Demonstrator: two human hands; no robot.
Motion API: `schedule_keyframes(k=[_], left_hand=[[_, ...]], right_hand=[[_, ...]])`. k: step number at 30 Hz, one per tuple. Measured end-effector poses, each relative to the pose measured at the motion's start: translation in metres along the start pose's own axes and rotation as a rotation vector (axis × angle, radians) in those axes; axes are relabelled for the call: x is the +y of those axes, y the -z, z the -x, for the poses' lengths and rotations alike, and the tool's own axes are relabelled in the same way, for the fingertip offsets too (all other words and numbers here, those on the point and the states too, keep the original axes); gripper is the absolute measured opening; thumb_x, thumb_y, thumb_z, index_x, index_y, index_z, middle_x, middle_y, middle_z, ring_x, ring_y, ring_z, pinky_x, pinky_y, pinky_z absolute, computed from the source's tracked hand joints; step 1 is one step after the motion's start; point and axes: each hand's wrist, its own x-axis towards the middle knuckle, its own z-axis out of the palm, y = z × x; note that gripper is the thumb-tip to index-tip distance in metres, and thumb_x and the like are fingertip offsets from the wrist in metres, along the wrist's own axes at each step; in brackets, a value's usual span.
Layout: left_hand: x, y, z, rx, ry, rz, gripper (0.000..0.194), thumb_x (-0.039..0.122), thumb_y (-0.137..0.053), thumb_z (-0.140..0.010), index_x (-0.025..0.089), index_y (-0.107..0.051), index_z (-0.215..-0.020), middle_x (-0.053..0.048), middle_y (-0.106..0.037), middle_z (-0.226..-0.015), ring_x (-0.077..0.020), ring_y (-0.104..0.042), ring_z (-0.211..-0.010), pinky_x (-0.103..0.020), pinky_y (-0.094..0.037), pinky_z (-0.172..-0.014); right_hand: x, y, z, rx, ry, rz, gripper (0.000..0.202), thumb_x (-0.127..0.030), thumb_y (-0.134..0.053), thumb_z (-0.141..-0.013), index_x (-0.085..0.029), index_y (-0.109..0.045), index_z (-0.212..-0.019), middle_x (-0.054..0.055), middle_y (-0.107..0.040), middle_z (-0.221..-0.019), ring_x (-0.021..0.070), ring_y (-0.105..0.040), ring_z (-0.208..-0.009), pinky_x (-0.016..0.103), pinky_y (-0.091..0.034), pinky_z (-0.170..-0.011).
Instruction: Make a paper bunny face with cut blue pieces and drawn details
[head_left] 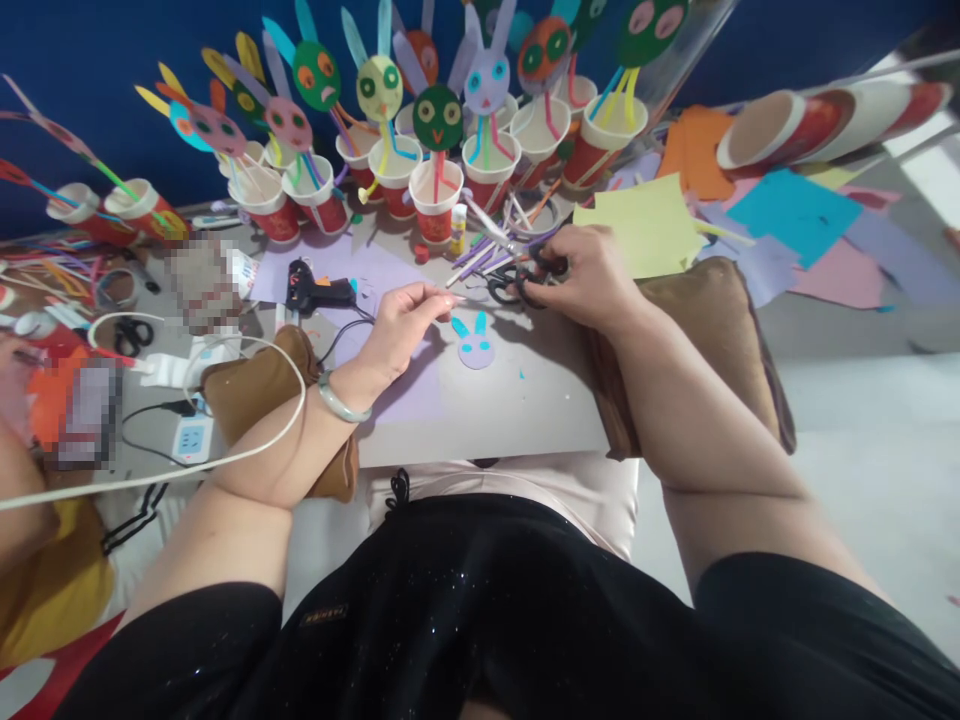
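My left hand (401, 325) is closed in a pinch, thumb against forefinger; whatever small pale piece lies at its fingertips is too small to name. Across from it, my right hand (589, 275) grips black-handled scissors (520, 282), which point toward the left fingertips. Just below the hands, a small purple paper rabbit face (476, 352) with blue ears and blue eyes lies flat on the table (540, 410). Silver blades (491, 232) show beyond the right hand; whether they belong to a second pair I cannot tell.
Red-and-white paper cups (435, 215) with paper animal heads line the back. A black glue gun (321, 290) and glue stick (458, 230) stand nearer. Coloured paper (645, 225) and brown cushions (697, 330) flank the right. A white cable (247, 455) crosses my left arm; another person's arm (22, 500) is at left.
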Motion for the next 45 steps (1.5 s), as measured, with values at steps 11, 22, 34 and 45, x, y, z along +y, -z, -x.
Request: schedule_keyframes(k=[11, 22, 34, 45], left_hand=[[0.002, 0.002, -0.002, 0.007, 0.008, 0.078, 0.012, 0.028, -0.08, -0.068, 0.019, -0.072, -0.063, 0.002, -0.066, -0.062, -0.0095, -0.058, -0.065, -0.025, -0.047, -0.071], [0.008, -0.007, 0.007, -0.076, 0.048, 0.096, 0.012, 0.027, -0.077, -0.067, 0.018, -0.072, -0.061, 0.002, -0.065, -0.062, -0.0095, -0.056, -0.065, -0.024, -0.046, -0.07], [-0.005, -0.01, 0.009, -0.151, -0.043, 0.02, 0.018, 0.031, -0.08, -0.073, 0.019, -0.071, -0.062, 0.001, -0.067, -0.064, -0.0116, -0.06, -0.067, -0.026, -0.05, -0.072], [0.004, -0.008, 0.014, -0.173, -0.002, 0.021, 0.006, 0.023, -0.076, -0.068, 0.017, -0.074, -0.069, 0.0, -0.07, -0.067, -0.0121, -0.061, -0.069, -0.026, -0.05, -0.072]], right_hand=[[-0.047, 0.022, 0.008, -0.421, -0.192, 0.397, 0.019, -0.038, -0.073, -0.075, -0.02, -0.073, -0.081, 0.005, -0.075, -0.084, 0.0277, -0.066, -0.087, 0.046, -0.039, -0.094], [-0.075, 0.024, 0.035, -0.072, -0.263, 0.2, 0.03, -0.042, -0.075, -0.081, -0.019, -0.081, -0.1, 0.016, -0.076, -0.119, 0.0353, -0.064, -0.116, 0.051, -0.045, -0.104], [-0.113, -0.034, 0.038, 0.071, -0.514, -0.738, 0.044, -0.061, -0.086, -0.063, -0.022, -0.069, -0.07, 0.001, -0.07, -0.069, 0.0144, -0.058, -0.068, 0.031, -0.05, -0.074], [-0.108, -0.037, 0.044, 0.055, -0.561, -0.842, 0.037, -0.052, -0.087, -0.068, -0.02, -0.069, -0.068, -0.002, -0.068, -0.066, 0.0107, -0.053, -0.064, 0.027, -0.043, -0.067]])
